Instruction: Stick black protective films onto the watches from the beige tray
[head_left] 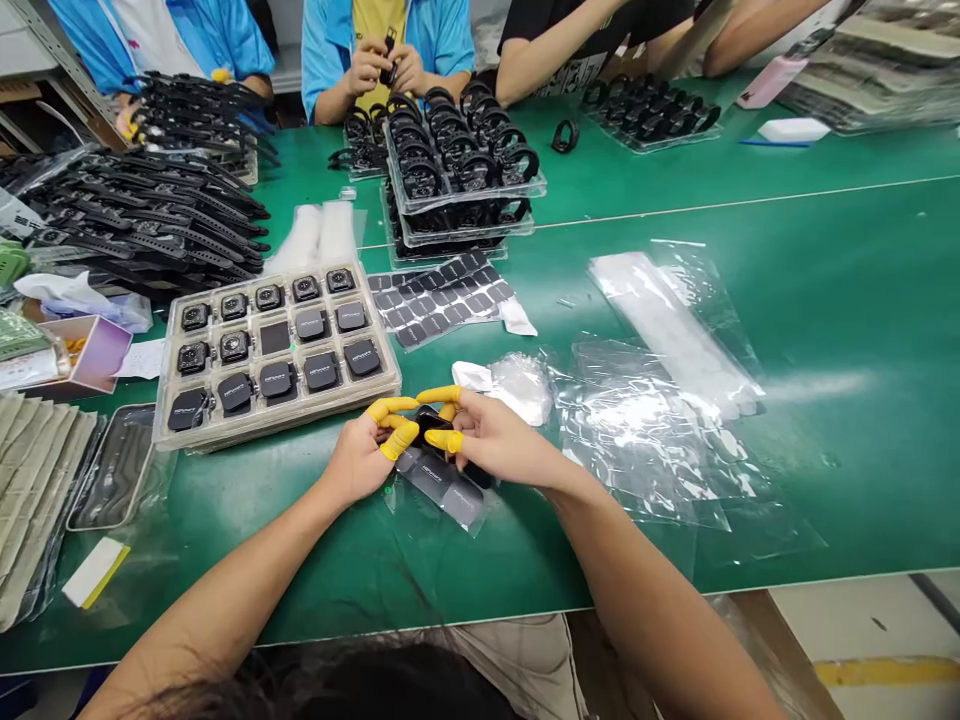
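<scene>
Between my two hands is a small black watch body, held by fingertips in yellow finger covers. My left hand pinches its left side, and my right hand grips it from the right. Just below them, a strip of dark printed film labels lies on the green table. Up and to the left, a clear tray carries rows of watch bodies, some face down and others covered with dark printed films. One slot in its middle row shows no watch.
Stacked trays of black straps stand beyond the label sheets. Clear plastic bags spread to the right. At left are a strap pile, an open box and stacked trays. People work across the table.
</scene>
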